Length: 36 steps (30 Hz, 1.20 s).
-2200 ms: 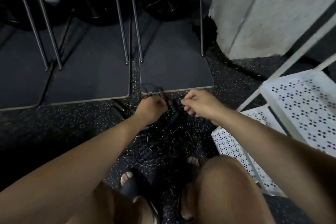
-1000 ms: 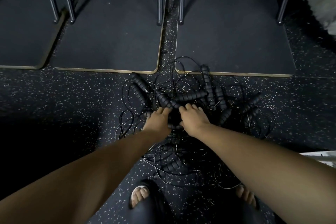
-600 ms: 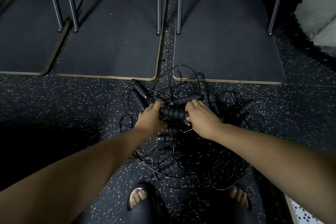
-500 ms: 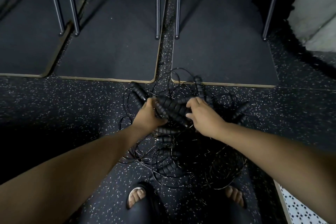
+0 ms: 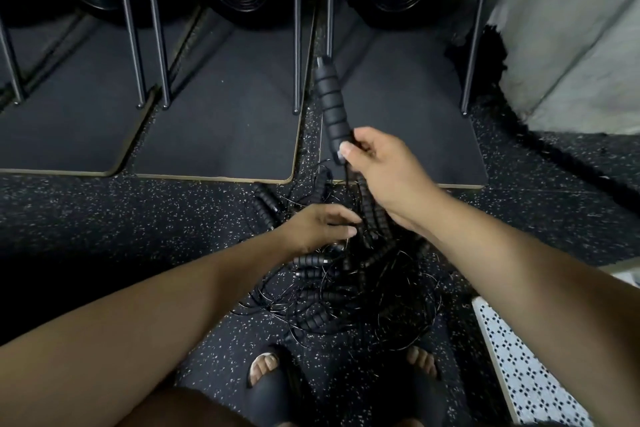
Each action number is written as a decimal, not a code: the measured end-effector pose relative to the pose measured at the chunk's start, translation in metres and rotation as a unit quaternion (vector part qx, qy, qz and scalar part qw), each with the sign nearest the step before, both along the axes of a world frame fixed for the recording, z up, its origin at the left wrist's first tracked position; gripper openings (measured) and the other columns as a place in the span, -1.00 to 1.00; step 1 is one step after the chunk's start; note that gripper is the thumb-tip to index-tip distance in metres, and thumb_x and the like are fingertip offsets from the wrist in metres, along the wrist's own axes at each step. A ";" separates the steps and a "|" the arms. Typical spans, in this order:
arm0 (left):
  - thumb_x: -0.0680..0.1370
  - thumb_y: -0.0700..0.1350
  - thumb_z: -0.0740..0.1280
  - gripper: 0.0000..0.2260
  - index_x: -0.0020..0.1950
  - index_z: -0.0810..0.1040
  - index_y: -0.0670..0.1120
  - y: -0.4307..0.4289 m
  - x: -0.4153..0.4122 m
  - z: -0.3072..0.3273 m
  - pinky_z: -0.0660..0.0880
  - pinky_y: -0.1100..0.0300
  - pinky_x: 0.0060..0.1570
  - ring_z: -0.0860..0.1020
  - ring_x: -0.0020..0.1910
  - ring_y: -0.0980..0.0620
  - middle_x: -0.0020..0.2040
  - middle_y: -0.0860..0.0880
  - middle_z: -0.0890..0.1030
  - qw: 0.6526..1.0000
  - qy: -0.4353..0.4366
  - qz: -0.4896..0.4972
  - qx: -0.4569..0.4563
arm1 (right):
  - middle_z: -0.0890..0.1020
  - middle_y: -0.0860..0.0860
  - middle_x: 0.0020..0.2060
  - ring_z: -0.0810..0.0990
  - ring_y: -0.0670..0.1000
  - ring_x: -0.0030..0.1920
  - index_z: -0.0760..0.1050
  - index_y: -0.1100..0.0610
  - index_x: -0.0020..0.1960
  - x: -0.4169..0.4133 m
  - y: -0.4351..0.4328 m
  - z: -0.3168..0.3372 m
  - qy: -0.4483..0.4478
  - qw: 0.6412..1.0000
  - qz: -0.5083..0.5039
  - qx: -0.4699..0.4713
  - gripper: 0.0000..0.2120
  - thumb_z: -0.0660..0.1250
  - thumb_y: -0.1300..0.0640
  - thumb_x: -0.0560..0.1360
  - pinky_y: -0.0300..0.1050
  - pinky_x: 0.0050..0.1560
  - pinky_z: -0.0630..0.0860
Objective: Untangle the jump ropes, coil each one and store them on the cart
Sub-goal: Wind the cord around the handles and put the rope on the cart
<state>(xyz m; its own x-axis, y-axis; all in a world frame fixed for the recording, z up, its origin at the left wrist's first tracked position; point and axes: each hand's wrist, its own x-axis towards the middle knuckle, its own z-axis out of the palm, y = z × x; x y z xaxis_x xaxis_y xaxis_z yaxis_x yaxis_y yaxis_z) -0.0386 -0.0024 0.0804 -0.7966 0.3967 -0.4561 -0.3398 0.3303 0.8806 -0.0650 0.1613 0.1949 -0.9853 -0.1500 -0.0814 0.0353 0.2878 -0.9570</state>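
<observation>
Jump ropes (image 5: 332, 274) lie tangled on the floor, none coiled, as the right hand (image 5: 384, 170) grips one lifted handle (image 5: 331, 107) and the left hand (image 5: 318, 224) spreads loosely into the pile

No readable text, no labels, no brand marks, no numbers, no signs anywhere in view, dark foam handles and black discs at the top possibly too dim to show small print
</observation>
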 end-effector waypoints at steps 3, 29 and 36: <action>0.57 -0.01 0.56 -0.79 0.11 0.64 -0.06 0.014 0.010 0.036 0.61 0.16 0.02 0.67 -0.06 0.02 -0.02 -0.01 0.73 0.997 0.035 0.064 -0.031 | 0.68 -0.03 -0.06 0.60 -0.10 -0.04 0.63 0.21 0.21 0.011 0.002 0.041 -0.019 0.997 -0.019 -0.078 -0.84 0.32 0.17 0.72 -0.11 0.11 0.55; 0.69 -0.07 0.41 -0.92 0.00 0.63 0.04 -0.001 0.038 0.180 0.65 0.03 0.02 0.70 -0.12 0.02 -0.16 0.11 0.75 0.922 0.265 0.259 -0.112 | 0.61 0.00 -0.09 0.50 -0.01 -0.18 0.55 0.03 -0.04 0.100 0.054 0.129 0.046 0.923 -0.141 -0.355 -0.84 0.46 0.26 0.52 -0.13 -0.18 0.40; 0.68 -0.11 0.42 -0.91 -0.01 0.67 -0.01 -0.011 0.018 0.185 0.50 0.37 -0.15 0.54 -0.29 0.20 -0.19 0.04 0.73 0.901 0.297 0.285 -0.138 | 0.52 0.08 -0.31 0.42 0.03 -0.44 0.52 0.04 -0.01 0.105 0.053 0.143 0.043 0.934 -0.099 -0.341 -0.98 0.32 0.12 0.57 -0.11 -0.41 0.30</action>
<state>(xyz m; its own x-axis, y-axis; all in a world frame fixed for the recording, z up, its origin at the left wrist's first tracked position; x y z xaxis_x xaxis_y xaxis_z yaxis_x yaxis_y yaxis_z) -0.0207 -0.0136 0.2653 -0.9711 -0.2173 0.0984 -0.0200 0.4852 0.8741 0.0397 0.2140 0.3374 -0.9978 0.0480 0.0465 -0.0617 -0.3937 -0.9172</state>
